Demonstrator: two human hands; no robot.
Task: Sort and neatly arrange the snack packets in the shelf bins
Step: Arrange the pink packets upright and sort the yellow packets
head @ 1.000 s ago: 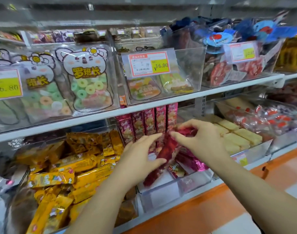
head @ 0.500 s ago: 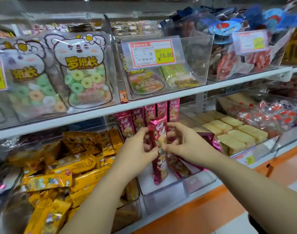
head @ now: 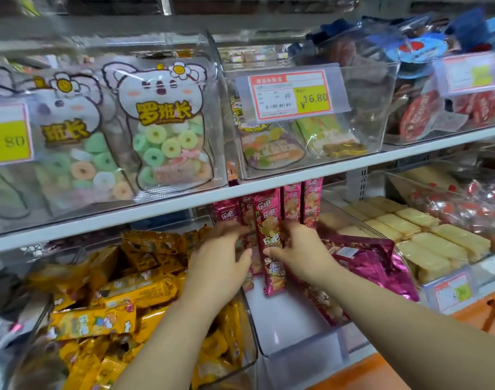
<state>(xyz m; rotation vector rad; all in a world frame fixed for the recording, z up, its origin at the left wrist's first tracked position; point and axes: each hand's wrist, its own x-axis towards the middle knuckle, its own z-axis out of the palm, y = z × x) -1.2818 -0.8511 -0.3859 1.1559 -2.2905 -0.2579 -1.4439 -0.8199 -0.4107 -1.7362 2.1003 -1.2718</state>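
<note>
In the clear bin (head: 297,347) on the lower shelf, the right hand (head: 300,249) pinches an upright pink packet (head: 270,220) at its right edge while the left hand (head: 218,260) (fingers blurred) rests by its left side, just before a standing row of pink packets (head: 311,198).

Free bin floor (head: 285,322) in front; shelf (head: 339,171) overhangs upright pink packets (head: 271,218)

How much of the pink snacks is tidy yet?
Done: a row stands upright at the back. In hand: the right hand pinches one packet upright, left hand beside it. Left: loose packets lie heaped on the right, and yellow packets are jumbled.
</note>
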